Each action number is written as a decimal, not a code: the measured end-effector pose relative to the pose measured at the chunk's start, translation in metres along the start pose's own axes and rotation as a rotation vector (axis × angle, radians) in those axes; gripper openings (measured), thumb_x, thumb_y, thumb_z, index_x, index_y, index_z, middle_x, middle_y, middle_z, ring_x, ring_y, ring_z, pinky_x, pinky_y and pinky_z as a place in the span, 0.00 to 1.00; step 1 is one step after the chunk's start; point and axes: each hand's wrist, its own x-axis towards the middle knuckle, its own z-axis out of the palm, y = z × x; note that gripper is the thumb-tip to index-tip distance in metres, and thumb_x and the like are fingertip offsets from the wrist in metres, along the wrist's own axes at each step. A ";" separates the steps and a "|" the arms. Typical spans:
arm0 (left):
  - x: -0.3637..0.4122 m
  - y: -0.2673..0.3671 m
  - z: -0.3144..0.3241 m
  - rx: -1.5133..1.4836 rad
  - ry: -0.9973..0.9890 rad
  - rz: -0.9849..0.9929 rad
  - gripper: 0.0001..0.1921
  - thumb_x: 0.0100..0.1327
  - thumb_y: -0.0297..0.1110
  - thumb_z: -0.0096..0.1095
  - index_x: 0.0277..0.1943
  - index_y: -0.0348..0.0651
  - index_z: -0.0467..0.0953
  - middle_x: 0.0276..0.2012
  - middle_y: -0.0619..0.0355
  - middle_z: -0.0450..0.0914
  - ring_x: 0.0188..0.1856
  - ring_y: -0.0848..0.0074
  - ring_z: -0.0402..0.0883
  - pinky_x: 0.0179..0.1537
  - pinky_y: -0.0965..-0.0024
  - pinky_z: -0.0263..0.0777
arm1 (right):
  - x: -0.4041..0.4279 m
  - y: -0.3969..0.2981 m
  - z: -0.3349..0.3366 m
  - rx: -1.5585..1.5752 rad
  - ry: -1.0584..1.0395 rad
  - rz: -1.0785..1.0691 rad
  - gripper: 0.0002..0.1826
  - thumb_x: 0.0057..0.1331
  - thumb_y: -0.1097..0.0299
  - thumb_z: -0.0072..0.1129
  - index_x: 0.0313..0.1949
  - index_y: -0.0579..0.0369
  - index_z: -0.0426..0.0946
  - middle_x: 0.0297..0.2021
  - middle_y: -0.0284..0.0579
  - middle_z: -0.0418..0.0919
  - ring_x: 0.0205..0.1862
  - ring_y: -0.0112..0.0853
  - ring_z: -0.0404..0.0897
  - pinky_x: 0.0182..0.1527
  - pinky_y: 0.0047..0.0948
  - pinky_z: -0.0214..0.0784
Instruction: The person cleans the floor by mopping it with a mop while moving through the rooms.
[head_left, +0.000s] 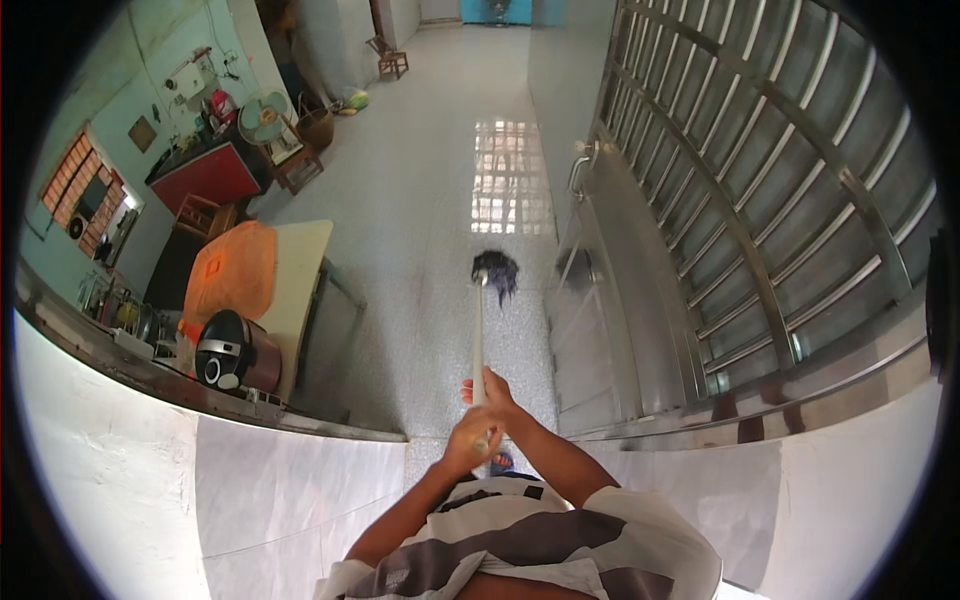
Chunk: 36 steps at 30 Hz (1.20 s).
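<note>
A string mop with a pale handle (478, 337) stretches straight out in front of me. Its dark, wet-looking mop head (498, 274) rests on the speckled grey floor. Near the top end of the handle, my left hand (471, 441) is wrapped around it. Farther down the shaft, my right hand (490, 390) grips the same handle, with fingertips showing on its left side. The two hands are close together, just in front of my waist. Below them, part of one sandalled foot (502, 461) shows.
On the left, a table (304, 300) carries a rice cooker (238, 351) and an orange cover (232, 270). A barred metal door (630, 300) stands along the right. Farther off are a fan (264, 117), a woven basket (316, 129) and a small wooden chair (388, 58).
</note>
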 end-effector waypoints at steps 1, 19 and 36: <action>0.007 -0.019 0.009 0.012 0.067 0.024 0.08 0.44 0.20 0.58 0.31 0.39 0.73 0.26 0.53 0.71 0.30 0.63 0.72 0.32 0.70 0.66 | 0.006 0.006 -0.008 -0.001 0.003 0.006 0.19 0.61 0.53 0.39 0.37 0.58 0.67 0.29 0.46 0.72 0.29 0.35 0.74 0.31 0.34 0.70; 0.121 0.037 -0.172 -0.045 0.231 0.063 0.04 0.45 0.21 0.55 0.27 0.35 0.75 0.17 0.56 0.72 0.20 0.70 0.72 0.24 0.74 0.64 | 0.042 -0.080 0.124 0.515 -0.462 0.332 0.18 0.61 0.62 0.39 0.43 0.68 0.61 0.41 0.52 0.68 0.45 0.38 0.69 0.50 0.34 0.61; 0.178 -0.106 -0.162 -0.124 0.181 0.070 0.09 0.44 0.23 0.56 0.16 0.42 0.63 0.16 0.55 0.66 0.19 0.64 0.67 0.20 0.68 0.61 | 0.210 -0.122 0.130 0.215 -0.487 0.482 0.13 0.61 0.65 0.35 0.31 0.65 0.64 0.27 0.48 0.71 0.31 0.37 0.71 0.42 0.36 0.66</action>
